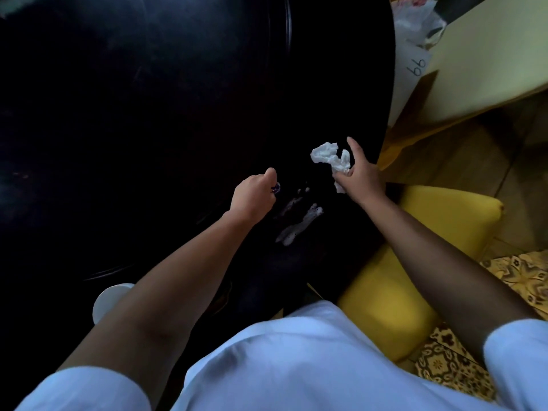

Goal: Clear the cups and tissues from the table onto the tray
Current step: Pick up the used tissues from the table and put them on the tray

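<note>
White cup [108,301] is seen at near table [118,129] edge, partly hidden by left forearm. Left hand [252,197] is clenched on something small and unidentifiable. Crumpled tissue [332,160] is gripped by right hand [360,173], above the table.

The black table [148,129] is rendered nearly featureless in dim light; edges are bent by wide-angle distortion, with slight blur throughout.

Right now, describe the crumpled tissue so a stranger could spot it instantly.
Start at the big dark table and go to its right edge, beside the yellow chair. There the right hand holds the tissue, the only bright white, crumpled wad against the black surface.
</note>
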